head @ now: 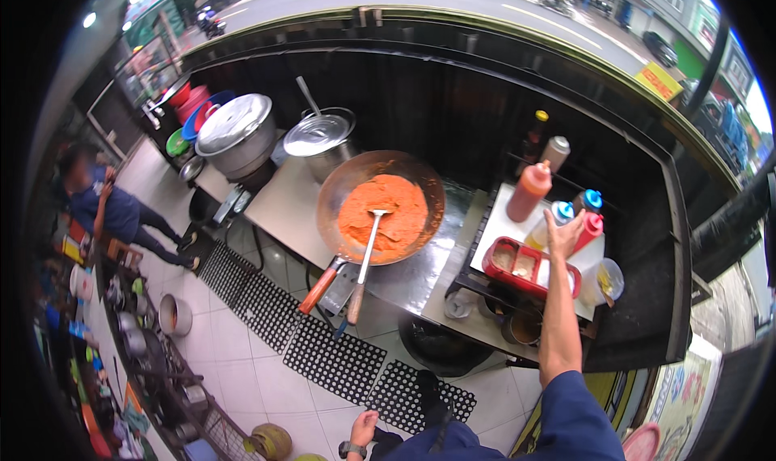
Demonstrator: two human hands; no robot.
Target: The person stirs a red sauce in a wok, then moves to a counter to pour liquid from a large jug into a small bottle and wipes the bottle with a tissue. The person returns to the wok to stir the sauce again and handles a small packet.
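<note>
My right hand [564, 235] reaches over the condiment stand, thumb and fingers spread by a squeeze bottle with a light-blue cap [536, 238]. Whether it touches the bottle is unclear. Close by stand a red squeeze bottle [587, 232], a dark bottle with a blue cap [589, 200] and a larger orange-red sauce bottle [528, 194]. Under my wrist lies a red seasoning tray [511, 276] with compartments. My left hand [364, 427], wearing a watch, hangs low with curled fingers and nothing visible in it. A wok [333, 218] holds orange-red paste [406, 200] and a long-handled ladle [370, 252].
Left of the wok stand a lidded steel pot [330, 158] and a large lidded aluminium pot [236, 148]. The wok handle [321, 288] juts over the counter edge. Perforated mats [333, 358] line the floor. A person [115, 206] stands at far left, near a cookware rack [163, 364].
</note>
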